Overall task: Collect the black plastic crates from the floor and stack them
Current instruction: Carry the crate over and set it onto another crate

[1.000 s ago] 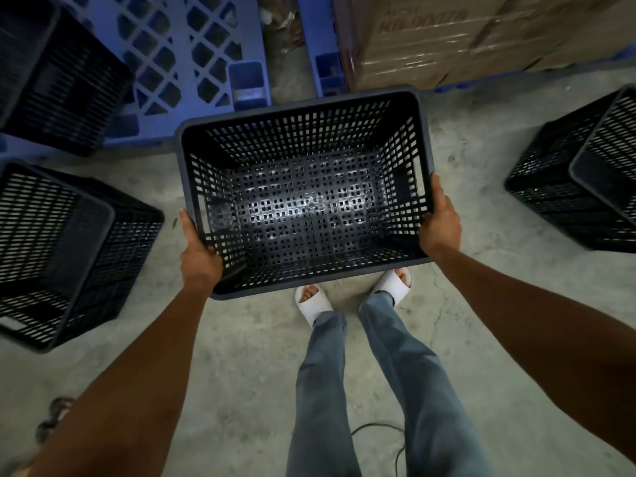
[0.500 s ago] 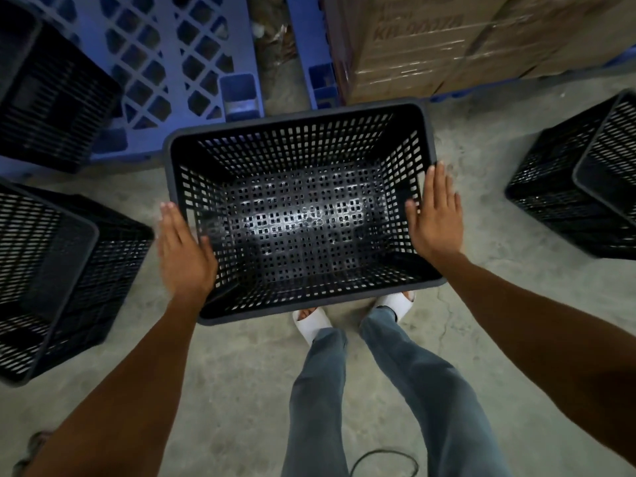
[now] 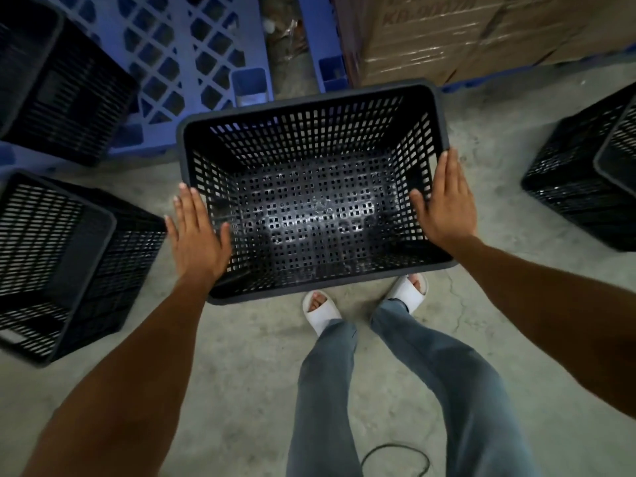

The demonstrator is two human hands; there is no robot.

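Concrete floor (image 3: 241,390) lay underfoot, blue pallets (image 3: 192,49) beyond. Before the person's feet sat an upright black crate (image 3: 309,201). Left hand (image 3: 198,235) and right hand (image 3: 445,206) lay flat at its side rims, fingers spread, gripping nothing. More crates (image 3: 62,263) stood either side.

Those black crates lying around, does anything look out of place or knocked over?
Yes. The crate at the left lies tipped on its side on the floor, opening facing sideways, unlike the upright crate between the open hands. No damage shows.

Side crates (image 3: 65,259) flank; floor (image 3: 241,356) bare.
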